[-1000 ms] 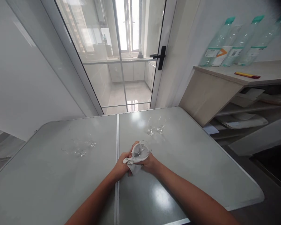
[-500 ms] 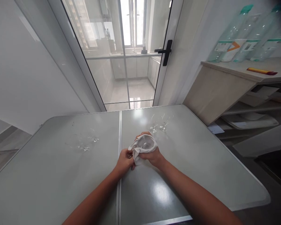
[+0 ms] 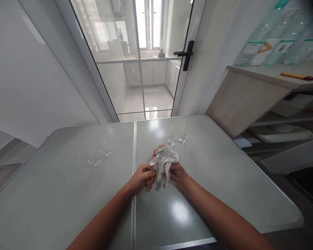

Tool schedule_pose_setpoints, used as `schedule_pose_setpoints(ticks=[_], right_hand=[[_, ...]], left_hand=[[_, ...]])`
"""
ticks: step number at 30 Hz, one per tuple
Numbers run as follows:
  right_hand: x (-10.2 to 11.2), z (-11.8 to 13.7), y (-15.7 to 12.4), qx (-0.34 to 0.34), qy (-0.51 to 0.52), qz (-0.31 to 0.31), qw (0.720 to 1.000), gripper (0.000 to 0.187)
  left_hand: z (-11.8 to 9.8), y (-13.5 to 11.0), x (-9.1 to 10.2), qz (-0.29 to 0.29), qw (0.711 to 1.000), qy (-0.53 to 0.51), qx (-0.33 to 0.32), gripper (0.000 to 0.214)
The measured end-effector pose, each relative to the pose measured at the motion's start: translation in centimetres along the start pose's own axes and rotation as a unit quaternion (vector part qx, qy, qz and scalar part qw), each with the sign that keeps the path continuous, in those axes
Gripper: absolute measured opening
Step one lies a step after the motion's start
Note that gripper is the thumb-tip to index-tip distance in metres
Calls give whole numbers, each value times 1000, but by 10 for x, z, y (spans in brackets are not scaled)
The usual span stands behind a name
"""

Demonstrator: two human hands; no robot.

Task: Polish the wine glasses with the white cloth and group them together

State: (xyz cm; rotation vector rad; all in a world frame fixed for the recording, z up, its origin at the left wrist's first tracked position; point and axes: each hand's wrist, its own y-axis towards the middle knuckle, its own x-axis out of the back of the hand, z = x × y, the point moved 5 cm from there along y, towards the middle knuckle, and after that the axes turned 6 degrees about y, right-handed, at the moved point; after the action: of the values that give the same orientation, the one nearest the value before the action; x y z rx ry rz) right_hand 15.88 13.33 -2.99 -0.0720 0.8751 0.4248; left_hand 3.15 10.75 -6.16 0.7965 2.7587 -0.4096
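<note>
Here we are, both my hands meeting over the bench (image 3: 80,208), just right of the metal strip (image 3: 133,215). My left hand (image 3: 145,175) is in close, fingers curled in and pinched on the narrow end of a wine glass (image 3: 162,158), barely a gap between them. My right hand (image 3: 177,171) comes in from four o'clock, its fingers wrapped around the white cloth (image 3: 166,170); some are hidden behind the folds, so I can't tell how each one sits. That cloth drapes round the bowl, a loose tail hanging towards six o'clock.

Look out to nine o'clock: faint clear glassware (image 3: 97,163), and I can't tell whether it's upright or lying. At one o'clock, two more glasses (image 3: 183,140) stand upright, near each other.

Farther off, bottles (image 3: 273,47) crowd the shelf unit (image 3: 250,100) at two o'clock, and there's the glass door (image 3: 156,76) at twelve, black handle (image 3: 189,55) showing!
</note>
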Motion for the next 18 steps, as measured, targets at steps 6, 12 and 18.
schedule_pose_setpoints(ticks=[6,12,18], right_hand=[[0,15,1,110,-159,-32,981,63],[15,-5,1,125,-343,-80,927,47],[18,-11,-2,103,-409,-74,904,31]], left_hand=[[1,3,0,-21,996,-87,-16,40],[7,3,-6,44,982,-184,-7,55],[-2,2,-6,30,993,-90,-75,67]])
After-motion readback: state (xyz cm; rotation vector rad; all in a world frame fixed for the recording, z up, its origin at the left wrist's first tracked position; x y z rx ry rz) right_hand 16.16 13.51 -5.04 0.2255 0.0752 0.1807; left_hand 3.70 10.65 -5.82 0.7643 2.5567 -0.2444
